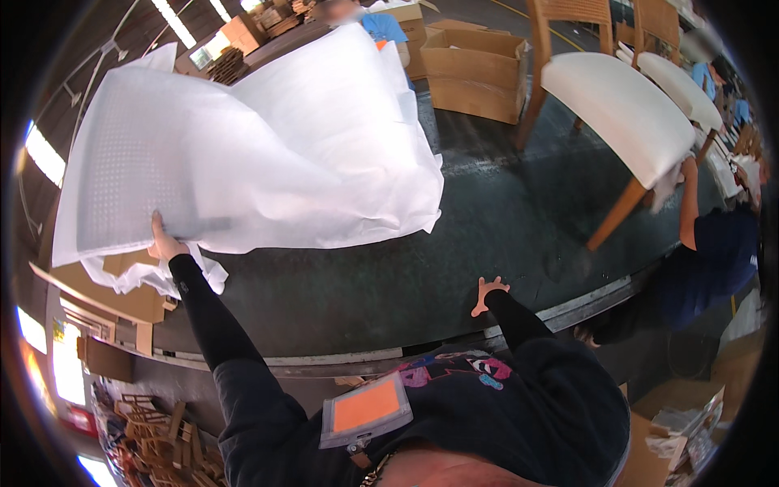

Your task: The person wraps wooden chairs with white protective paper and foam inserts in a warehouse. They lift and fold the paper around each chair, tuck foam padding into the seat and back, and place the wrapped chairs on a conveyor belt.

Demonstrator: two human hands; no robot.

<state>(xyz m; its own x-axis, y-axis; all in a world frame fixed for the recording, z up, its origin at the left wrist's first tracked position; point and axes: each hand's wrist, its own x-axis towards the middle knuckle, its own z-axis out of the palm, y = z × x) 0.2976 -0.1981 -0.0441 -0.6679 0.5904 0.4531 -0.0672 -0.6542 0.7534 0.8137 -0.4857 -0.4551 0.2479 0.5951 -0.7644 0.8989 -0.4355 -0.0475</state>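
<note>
A large white foam wrapping sheet (268,138) is spread and partly lifted over the dark conveyor table (487,219). My left hand (165,242) grips the sheet's near left edge, holding it up. My right hand (487,292) rests flat on the dark table surface with fingers spread, holding nothing, well right of the sheet. Both arms wear black sleeves.
Wooden chairs with white cushioned seats (621,105) stand on the table at the right, where a person in dark blue (706,252) touches one. Cardboard boxes (479,69) sit at the back. A person in a blue shirt (381,28) stands beyond the sheet. Wooden scraps (154,430) lie lower left.
</note>
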